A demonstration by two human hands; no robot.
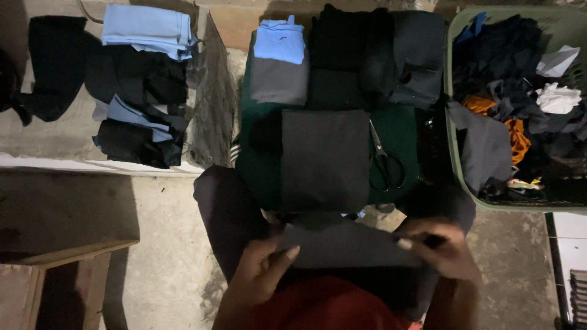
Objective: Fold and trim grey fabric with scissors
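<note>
Both hands are gripping a dark grey cloth piece (348, 247) held flat over the lap, near the viewer: the left hand (263, 272) is pinching its left edge, the right hand (443, 244) is pinching the right. Keeping the edges taut and level is what matters here, judging by the neat dark stack (324, 159) lying just beyond on the green-covered bench (400, 125), scissors (385, 156) beside it.
</note>
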